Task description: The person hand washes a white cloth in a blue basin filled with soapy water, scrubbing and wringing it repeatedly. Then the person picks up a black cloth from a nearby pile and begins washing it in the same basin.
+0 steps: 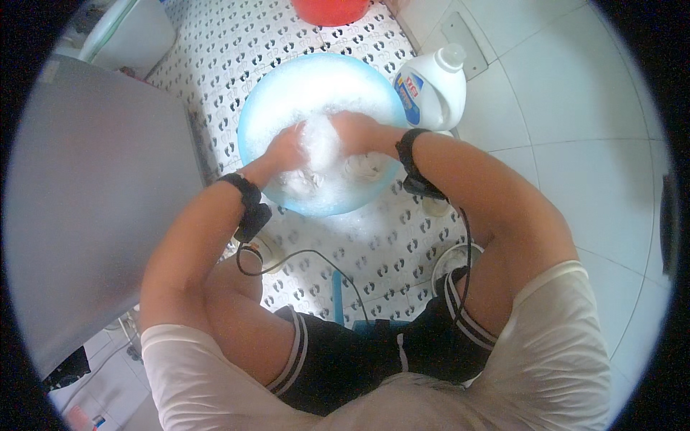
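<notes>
A light-blue basin (pixel 245 118) full of white suds stands on the floor in front of me. My left hand (pixel 289 146) and my right hand (pixel 353 133) are over it, fingers curled in from either side around a foam-covered white cloth (pixel 321 144). Suds and glare blur its outline, and the fingertips are partly hidden. Below my hands, pale wet folds of fabric (pixel 300 181) show through the foam near the basin's close side.
A white detergent jug (pixel 437 90) with a blue label stands right of the basin, by the tiled wall (pixel 596 172). Beyond sits a red basin (pixel 330 10). A large grey panel (pixel 100 194) borders the left, with a white bin (pixel 136 36) behind it. A black cable (pixel 309 251) hangs between my wrists.
</notes>
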Motion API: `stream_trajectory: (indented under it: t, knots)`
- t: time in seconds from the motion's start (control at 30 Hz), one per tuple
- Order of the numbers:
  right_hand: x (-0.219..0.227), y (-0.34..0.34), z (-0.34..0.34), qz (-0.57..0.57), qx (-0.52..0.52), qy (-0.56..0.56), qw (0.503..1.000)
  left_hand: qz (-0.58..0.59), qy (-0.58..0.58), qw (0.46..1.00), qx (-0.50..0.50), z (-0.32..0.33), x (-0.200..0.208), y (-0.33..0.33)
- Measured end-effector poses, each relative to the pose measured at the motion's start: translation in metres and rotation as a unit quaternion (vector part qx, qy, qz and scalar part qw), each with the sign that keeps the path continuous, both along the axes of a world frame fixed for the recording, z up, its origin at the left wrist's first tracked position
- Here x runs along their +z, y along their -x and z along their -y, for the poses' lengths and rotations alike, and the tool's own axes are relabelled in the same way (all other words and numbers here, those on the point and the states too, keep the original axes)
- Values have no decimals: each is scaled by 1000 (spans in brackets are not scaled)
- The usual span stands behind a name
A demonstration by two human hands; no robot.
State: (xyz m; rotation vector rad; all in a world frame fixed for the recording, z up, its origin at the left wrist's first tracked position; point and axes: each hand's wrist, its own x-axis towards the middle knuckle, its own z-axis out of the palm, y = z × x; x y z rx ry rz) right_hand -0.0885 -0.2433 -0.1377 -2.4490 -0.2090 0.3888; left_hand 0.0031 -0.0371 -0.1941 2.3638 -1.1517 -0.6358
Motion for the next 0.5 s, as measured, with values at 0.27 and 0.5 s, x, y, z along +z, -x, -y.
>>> stream_trajectory:
  t: [0.27, 0.5]
  knots:
    - [-5, -5, -10, 4, 14, 20, 1000, 40, -22, 998, -49, 1, -18, -14]
    - [2, -5, -8, 0, -3, 30, 1000, 119, -48, 991, 30, 18, 18, 7]
